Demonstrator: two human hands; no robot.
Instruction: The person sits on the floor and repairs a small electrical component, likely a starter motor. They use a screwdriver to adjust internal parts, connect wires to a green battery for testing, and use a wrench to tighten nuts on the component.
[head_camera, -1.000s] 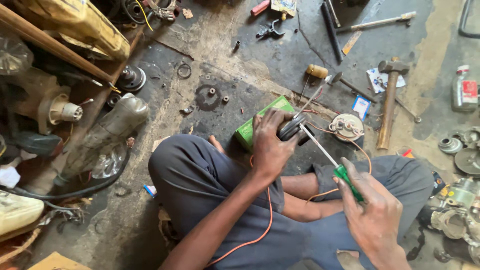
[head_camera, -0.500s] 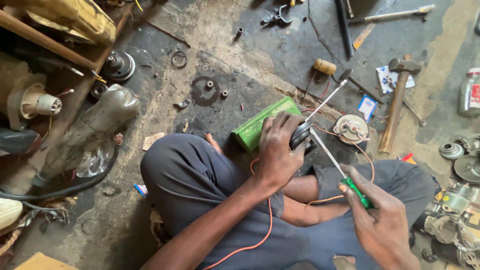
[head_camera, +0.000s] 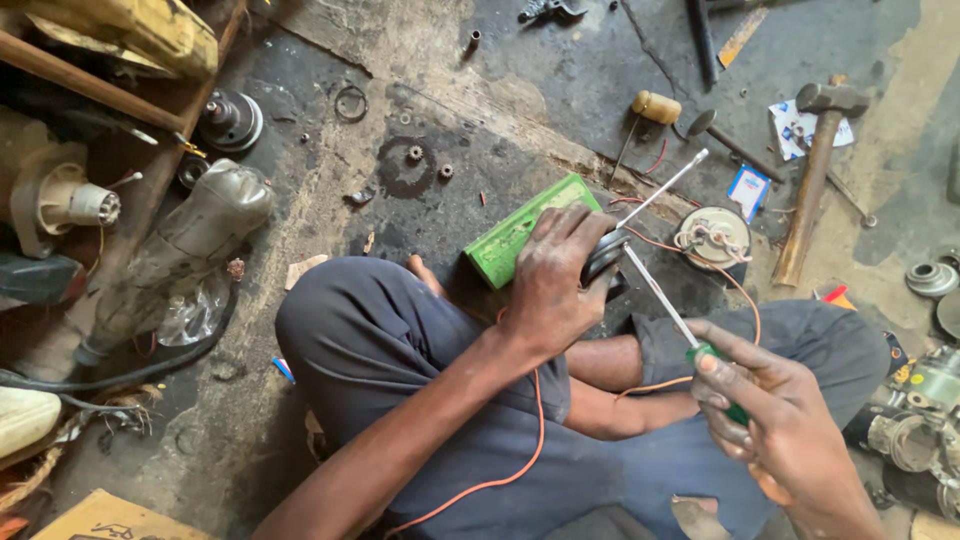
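A person sits cross-legged on a dirty workshop floor, seen from above, working over their lap. The left hand (head_camera: 548, 285) is closed over a round black part (head_camera: 603, 257), pressing it down against a green box (head_camera: 528, 229) that lies on the floor just in front of the knees. The fingers wrap the top of the part, so most of it is hidden. The right hand (head_camera: 775, 425) is closed in a grip around the green handle of a screwdriver (head_camera: 668, 302), whose long metal shaft slants up to the left, with its tip meeting the black part at the edge of the left hand.

An orange wire (head_camera: 530, 440) runs from under the left hand down across the lap, and thinner wires lead off to a small round coil piece (head_camera: 712, 238) lying on the floor just beyond the part.

The work looks to be in the middle: the screwdriver is engaged with the part, which is held together in one piece, and the wires trail loose. Whether a screw is going in or coming out cannot be told from this view.

Around the person lie a hammer (head_camera: 815, 170) with a wooden handle, a second screwdriver (head_camera: 668, 184) with a pale shaft, small gears (head_camera: 415, 155) and rings, and a grey power tool body (head_camera: 180, 245) at the left.
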